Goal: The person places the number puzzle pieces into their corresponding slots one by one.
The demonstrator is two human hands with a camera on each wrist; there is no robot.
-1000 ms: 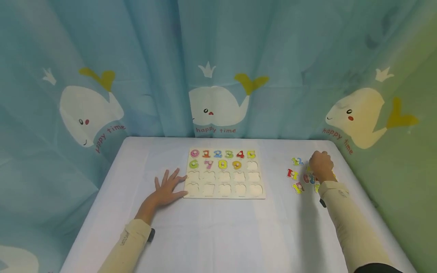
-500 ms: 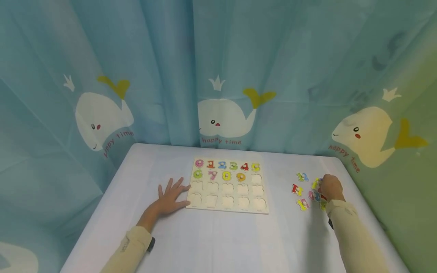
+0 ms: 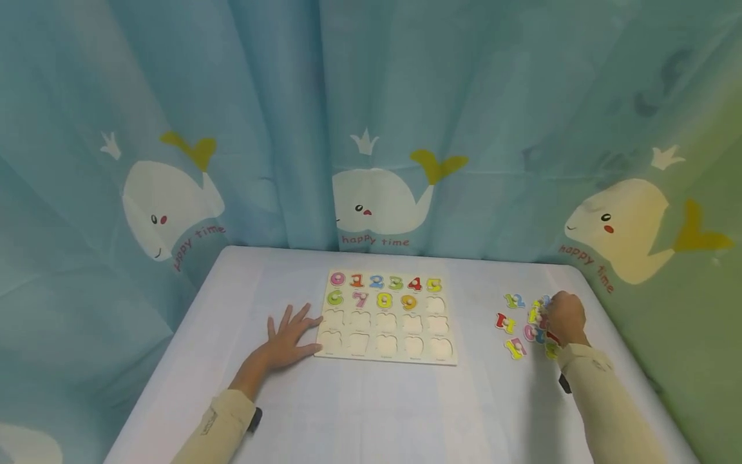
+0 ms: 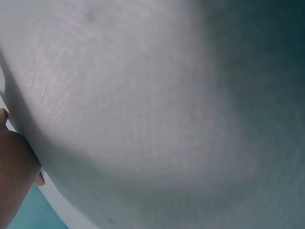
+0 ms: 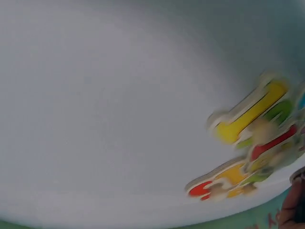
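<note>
Curtain fabric (image 3: 232, 96) in pale blue, printed with white whales and the words "happy time", hangs behind and to both sides of the scene. Below it stands the worktop (image 3: 371, 412), covered in a white cloth. On the cloth, towards the far middle, lies a wooden number puzzle board (image 3: 385, 317): its top row carries the pieces 0 to 5, the second row carries 6 to 9, and the other recesses show bare wood.

Both forearms wear beige sleeves. The left hand (image 3: 286, 334) lies flat on the cloth with its fingers spread wide, the fingertips touching the near left corner of the board; in the left wrist view only a sliver of that hand (image 4: 14, 176) shows against the white cloth.

The right hand (image 3: 565, 319) sits well apart from the board, near the worktop's right edge, its fingers curled down over a cluster of loose number pieces (image 3: 536, 322). It seems to pinch one of them, but which piece cannot be told. Just left of the hand lie a green-and-blue 12 (image 3: 513, 300), a red 14 (image 3: 504, 322) and a yellow-and-pink 15 (image 3: 514, 348). The right wrist view shows a blurred heap of these pieces (image 5: 252, 143), yellow, red and green, overlapping on the cloth.
</note>
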